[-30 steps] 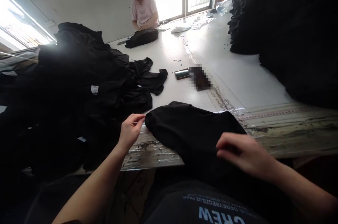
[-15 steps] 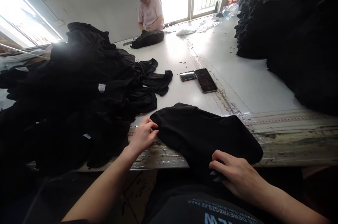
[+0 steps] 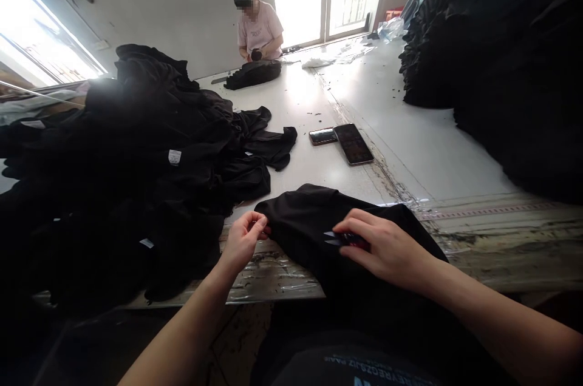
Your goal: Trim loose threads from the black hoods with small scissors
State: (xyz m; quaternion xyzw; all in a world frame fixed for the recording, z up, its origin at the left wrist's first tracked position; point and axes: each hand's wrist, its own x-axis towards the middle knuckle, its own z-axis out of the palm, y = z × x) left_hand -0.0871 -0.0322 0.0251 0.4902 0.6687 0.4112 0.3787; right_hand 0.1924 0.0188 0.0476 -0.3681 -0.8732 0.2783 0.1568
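Note:
A black garment (image 3: pixel 300 216) lies over the table's near edge, its lower part hanging toward me. At its left corner my left hand (image 3: pixel 243 240) pinches the cloth between thumb and fingers. My right hand (image 3: pixel 382 246) is above the middle of the garment, closed around small thread snips (image 3: pixel 348 240). The two pointed blades stick out to the left, slightly apart, toward my left hand. Most of the snips' handle is hidden in the palm.
A big heap of black garments (image 3: pixel 136 161) with white labels covers the left side. Tall stacked black cloth (image 3: pixel 510 82) stands at right. A large phone (image 3: pixel 354 144) overlaps a smaller phone (image 3: pixel 322 136) on the white table (image 3: pixel 410 143). A co-worker (image 3: pixel 259 25) handles dark cloth across the table.
My right hand has moved up and left over the garment, bringing the snips into clear view. My left hand stays at the corner. The co-worker's hands have lifted a dark piece.

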